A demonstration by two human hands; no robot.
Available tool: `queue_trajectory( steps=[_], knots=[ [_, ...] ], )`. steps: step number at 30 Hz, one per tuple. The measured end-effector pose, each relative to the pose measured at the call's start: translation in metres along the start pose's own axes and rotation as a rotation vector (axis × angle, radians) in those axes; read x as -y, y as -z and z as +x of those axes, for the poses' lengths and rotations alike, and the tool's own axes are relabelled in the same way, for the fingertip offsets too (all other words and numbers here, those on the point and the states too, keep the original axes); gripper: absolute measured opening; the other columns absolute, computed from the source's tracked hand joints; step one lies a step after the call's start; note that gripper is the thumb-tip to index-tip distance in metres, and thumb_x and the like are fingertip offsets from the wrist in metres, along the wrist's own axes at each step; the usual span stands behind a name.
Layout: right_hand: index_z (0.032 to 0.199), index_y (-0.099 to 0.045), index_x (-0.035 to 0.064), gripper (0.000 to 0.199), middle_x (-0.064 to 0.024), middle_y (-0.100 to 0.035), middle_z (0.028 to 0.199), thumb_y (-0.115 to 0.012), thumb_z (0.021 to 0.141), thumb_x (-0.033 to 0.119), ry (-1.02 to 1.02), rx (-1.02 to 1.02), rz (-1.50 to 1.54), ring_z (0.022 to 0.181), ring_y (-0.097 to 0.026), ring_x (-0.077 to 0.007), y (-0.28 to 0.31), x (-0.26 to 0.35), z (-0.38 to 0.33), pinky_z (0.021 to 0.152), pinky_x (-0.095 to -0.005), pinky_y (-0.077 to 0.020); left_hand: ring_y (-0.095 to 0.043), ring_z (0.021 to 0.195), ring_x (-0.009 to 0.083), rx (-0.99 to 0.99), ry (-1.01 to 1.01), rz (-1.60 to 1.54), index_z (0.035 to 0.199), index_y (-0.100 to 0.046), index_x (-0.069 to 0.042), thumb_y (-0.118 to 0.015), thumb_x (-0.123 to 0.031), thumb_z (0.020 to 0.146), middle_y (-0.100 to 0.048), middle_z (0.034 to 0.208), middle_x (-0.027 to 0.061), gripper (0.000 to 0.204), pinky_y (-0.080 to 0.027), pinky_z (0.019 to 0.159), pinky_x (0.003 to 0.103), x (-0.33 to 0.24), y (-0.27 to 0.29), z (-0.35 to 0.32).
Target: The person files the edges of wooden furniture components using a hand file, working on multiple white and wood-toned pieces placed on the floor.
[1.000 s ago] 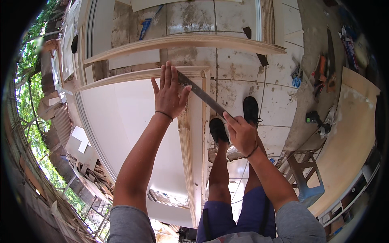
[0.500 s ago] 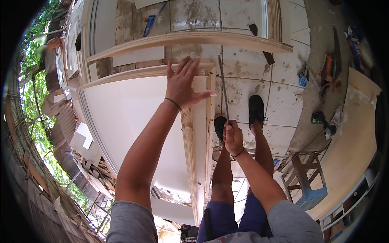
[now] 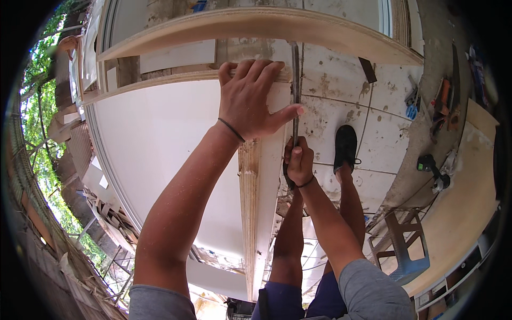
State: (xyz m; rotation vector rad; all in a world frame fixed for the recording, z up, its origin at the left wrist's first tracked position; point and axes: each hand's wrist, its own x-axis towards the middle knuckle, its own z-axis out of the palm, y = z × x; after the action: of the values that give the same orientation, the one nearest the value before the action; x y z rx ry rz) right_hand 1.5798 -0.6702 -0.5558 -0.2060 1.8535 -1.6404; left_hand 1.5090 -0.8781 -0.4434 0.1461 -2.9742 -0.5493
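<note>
Left hand (image 3: 250, 98) presses flat, fingers spread, on the white laminated board (image 3: 176, 160); right hand (image 3: 298, 160) grips the long dark metal file (image 3: 294, 85), best kept square to the edge.

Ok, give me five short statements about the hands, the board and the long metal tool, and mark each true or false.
1. The left hand lies flat on the white board. True.
2. The right hand grips a long metal tool that stands along the board's edge. True.
3. Both hands hold the tool. False: only the right hand holds it; the left hand's thumb reaches toward it.
4. The person stands barefoot on the tiled floor. False: a black shoe is on the visible foot.
5. A blue plastic stool stands to the person's right. True.
</note>
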Motion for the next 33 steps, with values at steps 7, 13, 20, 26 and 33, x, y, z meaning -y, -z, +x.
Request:
queue_trajectory(
  steps=[7,13,20,26,33],
  knots=[
    [0.09,-0.049,0.0004,0.065,-0.0053,-0.051,0.06,-0.03,0.092,0.063,0.028,-0.016,-0.017,0.053,-0.053,-0.0155,-0.006,0.021,0.011,0.049,-0.0292,-0.0415,-0.052,0.106,0.0269,-0.022,0.006,-0.015,0.115,-0.054,-0.008,-0.066,-0.055,0.071,-0.058,0.109,0.0089,0.066,-0.026,0.095,0.045,0.001,-0.002,-0.004],
    [0.09,-0.048,0.0003,0.06,-0.0084,-0.052,0.06,-0.029,0.094,0.058,0.078,-0.046,-0.059,0.054,-0.055,-0.0205,-0.013,0.017,0.014,0.05,-0.0333,-0.0406,-0.05,0.107,0.0231,-0.058,0.013,-0.039,0.113,-0.057,-0.007,-0.064,-0.055,0.072,-0.058,0.108,0.0066,0.063,-0.023,0.097,0.045,0.002,-0.004,-0.003],
    [0.093,-0.048,0.0,0.053,-0.0163,-0.055,0.064,-0.028,0.097,0.05,0.097,-0.103,-0.091,0.057,-0.058,-0.034,-0.021,0.012,0.011,0.053,-0.0399,-0.0422,-0.05,0.107,0.0229,-0.052,0.025,-0.065,0.111,-0.058,-0.006,-0.064,-0.054,0.072,-0.058,0.107,0.0065,0.062,-0.023,0.097,0.045,0.001,-0.006,-0.005],
    [0.095,-0.048,-0.0004,0.054,-0.0202,-0.055,0.065,-0.028,0.097,0.05,0.069,-0.088,-0.105,0.061,-0.059,-0.0392,-0.018,0.017,0.012,0.054,-0.0408,-0.0428,-0.049,0.107,0.0228,-0.051,0.031,-0.076,0.11,-0.058,-0.006,-0.063,-0.055,0.072,-0.058,0.106,0.0066,0.063,-0.022,0.098,0.044,0.003,-0.005,-0.004],
    [0.094,-0.048,-0.0007,0.055,-0.0205,-0.056,0.065,-0.028,0.096,0.051,0.036,-0.105,-0.107,0.064,-0.061,-0.04,-0.022,0.017,0.011,0.055,-0.0417,-0.0438,-0.05,0.109,0.0246,0.003,0.041,-0.04,0.115,-0.055,-0.007,-0.063,-0.051,0.075,-0.057,0.111,0.0084,0.06,-0.024,0.097,0.043,0.0,0.0,-0.003]
  ],
)
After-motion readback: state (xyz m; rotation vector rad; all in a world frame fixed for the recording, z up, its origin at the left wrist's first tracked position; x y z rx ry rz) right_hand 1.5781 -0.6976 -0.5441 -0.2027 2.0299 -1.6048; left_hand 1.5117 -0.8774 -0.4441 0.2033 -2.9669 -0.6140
